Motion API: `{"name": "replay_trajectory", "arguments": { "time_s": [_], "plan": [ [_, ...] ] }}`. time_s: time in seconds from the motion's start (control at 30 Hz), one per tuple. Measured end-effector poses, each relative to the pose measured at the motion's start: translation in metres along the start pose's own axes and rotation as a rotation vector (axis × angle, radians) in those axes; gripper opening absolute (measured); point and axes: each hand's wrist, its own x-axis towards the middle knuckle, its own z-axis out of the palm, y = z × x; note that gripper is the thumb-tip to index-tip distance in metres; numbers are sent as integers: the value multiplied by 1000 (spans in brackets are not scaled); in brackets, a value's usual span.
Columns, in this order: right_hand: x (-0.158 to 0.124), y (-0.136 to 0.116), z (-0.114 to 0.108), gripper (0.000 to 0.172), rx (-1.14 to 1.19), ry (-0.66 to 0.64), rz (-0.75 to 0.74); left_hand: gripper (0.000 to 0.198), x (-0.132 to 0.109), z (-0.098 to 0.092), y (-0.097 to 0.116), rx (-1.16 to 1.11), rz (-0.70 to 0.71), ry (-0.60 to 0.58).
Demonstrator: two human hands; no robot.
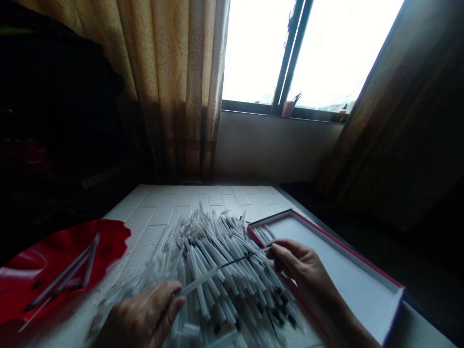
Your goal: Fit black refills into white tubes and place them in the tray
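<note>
Between left grip, right grip: tube, dark rod.

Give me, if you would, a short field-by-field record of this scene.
Left hand: holds the clear end of a slender tube-like piece
Right hand: holds the piece's other end
Between the hands and beyond: pile of thin tubes, some with dark ends
Left side: red dish, wavy rim, a few slender items inside
Right side: shallow box, red rim, white inside
Surface: brick-patterned white tabletop
Background: window, curtains
</note>
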Motion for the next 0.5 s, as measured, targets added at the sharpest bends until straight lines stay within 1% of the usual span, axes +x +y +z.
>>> {"name": "replay_trajectory", "arguments": {
  "time_s": [0.1,0.13,0.2,0.27,0.33,0.43,0.5],
  "plan": [
    [5,-2,-3,30,84,215,-24,38,4,-2,-8,66,-24,51],
    [5,-2,-2,29,79,256,-38,39,5,-1,-10,80,-32,54],
    [4,0,2,26,24,273,-71,39,6,-1,-11,90,-45,52],
    [1,5,8,22,-68,217,-110,39,6,0,-10,84,-47,48],
    [-2,12,14,20,-190,130,-175,37,5,0,-8,71,-35,40],
    [-7,18,18,19,-461,-8,-332,36,6,-1,-3,71,10,40],
    [-10,15,18,20,-661,-69,-435,35,6,-1,1,74,38,31]
  ]
}}
